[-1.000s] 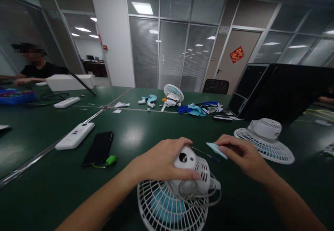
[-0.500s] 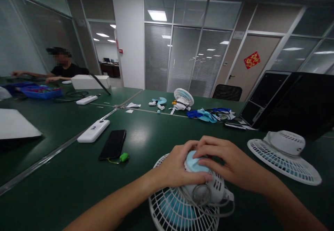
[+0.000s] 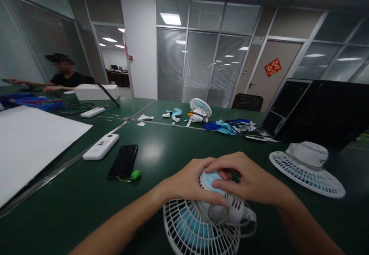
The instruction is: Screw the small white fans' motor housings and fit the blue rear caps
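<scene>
A small white electric fan (image 3: 198, 228) lies face down on the green table in front of me, its light blue blades showing through the grille. My left hand (image 3: 186, 182) is wrapped around the motor housing (image 3: 235, 205) from the left, thumb across its near side. At the end of the housing is a light blue round cap (image 3: 210, 178). Coming from the right, my right hand (image 3: 249, 178) has its thumb and fingers curled on that cap. A grey cable (image 3: 230, 230) hangs looped by the housing.
A second fan (image 3: 308, 166) lies face down at right, near a black computer case (image 3: 288, 109). Left are a black phone (image 3: 123, 160), a white numbered box (image 3: 100, 146) and a large white sheet (image 3: 37, 139). Farther back are another fan (image 3: 200, 110), blue gloves (image 3: 225, 126) and a seated person (image 3: 69, 76).
My right hand's fingers have shifted on the cap, its thumb now nearer the left. The white sheet at the left reaches farther right. The whole view has moved slightly.
</scene>
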The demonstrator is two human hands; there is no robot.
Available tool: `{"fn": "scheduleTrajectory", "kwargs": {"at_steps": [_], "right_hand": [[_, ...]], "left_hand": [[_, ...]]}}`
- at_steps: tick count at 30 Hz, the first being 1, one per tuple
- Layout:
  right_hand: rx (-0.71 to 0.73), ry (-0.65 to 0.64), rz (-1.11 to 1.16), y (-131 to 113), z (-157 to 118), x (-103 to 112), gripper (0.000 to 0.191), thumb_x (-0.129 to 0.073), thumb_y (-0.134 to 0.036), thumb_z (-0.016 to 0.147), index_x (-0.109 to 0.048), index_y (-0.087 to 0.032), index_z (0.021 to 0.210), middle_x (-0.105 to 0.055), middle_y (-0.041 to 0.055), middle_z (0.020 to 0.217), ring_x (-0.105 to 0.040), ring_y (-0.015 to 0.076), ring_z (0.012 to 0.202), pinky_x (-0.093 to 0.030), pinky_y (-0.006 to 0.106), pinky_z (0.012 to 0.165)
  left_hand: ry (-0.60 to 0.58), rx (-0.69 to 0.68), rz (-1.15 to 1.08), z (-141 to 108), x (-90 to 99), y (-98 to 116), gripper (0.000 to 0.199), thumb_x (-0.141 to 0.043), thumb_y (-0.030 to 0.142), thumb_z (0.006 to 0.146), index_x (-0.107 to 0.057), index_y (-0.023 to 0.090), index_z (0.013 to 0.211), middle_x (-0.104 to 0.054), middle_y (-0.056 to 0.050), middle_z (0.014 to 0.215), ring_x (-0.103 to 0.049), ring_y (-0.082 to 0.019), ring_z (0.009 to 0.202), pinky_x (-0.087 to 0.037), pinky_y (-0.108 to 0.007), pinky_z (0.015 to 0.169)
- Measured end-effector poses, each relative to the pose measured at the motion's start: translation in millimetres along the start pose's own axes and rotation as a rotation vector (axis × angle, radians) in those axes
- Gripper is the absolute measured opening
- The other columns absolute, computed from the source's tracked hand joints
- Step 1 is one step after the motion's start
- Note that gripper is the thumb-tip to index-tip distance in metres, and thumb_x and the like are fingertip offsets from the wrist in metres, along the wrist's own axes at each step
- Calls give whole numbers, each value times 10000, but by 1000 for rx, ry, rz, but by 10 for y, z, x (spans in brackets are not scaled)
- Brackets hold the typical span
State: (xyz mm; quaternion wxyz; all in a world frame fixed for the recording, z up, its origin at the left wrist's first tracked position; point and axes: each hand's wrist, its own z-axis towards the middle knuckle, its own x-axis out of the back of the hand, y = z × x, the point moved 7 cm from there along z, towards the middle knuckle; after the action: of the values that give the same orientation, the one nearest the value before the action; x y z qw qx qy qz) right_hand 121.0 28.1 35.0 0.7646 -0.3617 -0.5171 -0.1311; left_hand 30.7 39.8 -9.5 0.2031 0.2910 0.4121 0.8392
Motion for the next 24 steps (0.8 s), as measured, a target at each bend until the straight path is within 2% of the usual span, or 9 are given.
{"fn": "scheduleTrajectory", "kwargs": {"at_steps": [3, 6, 9, 13, 16, 18, 21, 24], "right_hand": [[69, -12, 70, -1, 0, 31, 242, -697, -335, 838, -743, -199, 1033, -642, 14, 793, -571, 140, 706, -401, 274, 665], [162, -44, 167, 36, 8, 49, 279, -657, -279, 864, -728, -192, 1118, -644, 48, 915, -588, 156, 807, -423, 283, 711], [212, -54, 262, 111, 43, 39, 263, -652, -302, 872, -732, -190, 1097, -585, 27, 843, -559, 138, 756, -426, 269, 675], [97, 45, 249, 221, 110, 5, 364, -811, -477, 707, -717, -175, 887, -532, -5, 795, -504, 121, 696, -389, 247, 602], [23, 117, 166, 230, 126, -4, 444, -863, -514, 599, -622, -167, 736, -513, -27, 745, -449, 108, 658, -337, 240, 567], [52, 110, 196, 205, 121, 0, 419, -822, -517, 655, -616, -165, 748, -512, -24, 744, -446, 106, 652, -345, 242, 569], [139, 39, 328, 188, 85, 23, 304, -714, -448, 802, -677, -158, 887, -549, 6, 808, -490, 118, 699, -410, 249, 614], [149, -9, 367, 231, 53, 35, 260, -708, -378, 830, -701, -152, 958, -578, 22, 848, -519, 124, 740, -445, 256, 659]], "left_hand": [[-43, 26, 13, -8, 43, -27, 469, -846, 333, 681, -640, 156, 1063, -664, -52, 1049, -626, -216, 992, -485, -344, 928], [-53, 92, 17, -17, 63, -78, 536, -851, 348, 671, -634, 162, 1125, -661, -62, 1092, -620, -239, 1023, -483, -365, 929], [-49, 141, 23, -17, 46, -125, 557, -837, 373, 686, -630, 156, 1154, -662, -69, 1097, -614, -256, 1035, -471, -398, 959], [-44, 124, 17, -9, 14, -152, 598, -817, 406, 706, -605, 147, 1202, -647, -72, 1104, -603, -249, 1010, -465, -414, 975], [-39, 146, 40, -15, 15, -192, 674, -844, 439, 657, -582, 156, 1210, -631, -75, 1127, -587, -267, 1029, -482, -416, 951], [-44, 185, 52, -26, 21, -226, 664, -834, 471, 659, -585, 160, 1190, -630, -79, 1128, -582, -281, 1040, -485, -427, 943], [-74, 197, 24, -32, 9, -234, 674, -818, 477, 683, -571, 168, 1229, -633, -81, 1148, -568, -302, 1100, -458, -453, 984], [-84, 174, -8, -25, -3, -207, 694, -830, 445, 680, -567, 169, 1260, -635, -84, 1168, -569, -299, 1118, -444, -452, 1004]]}}
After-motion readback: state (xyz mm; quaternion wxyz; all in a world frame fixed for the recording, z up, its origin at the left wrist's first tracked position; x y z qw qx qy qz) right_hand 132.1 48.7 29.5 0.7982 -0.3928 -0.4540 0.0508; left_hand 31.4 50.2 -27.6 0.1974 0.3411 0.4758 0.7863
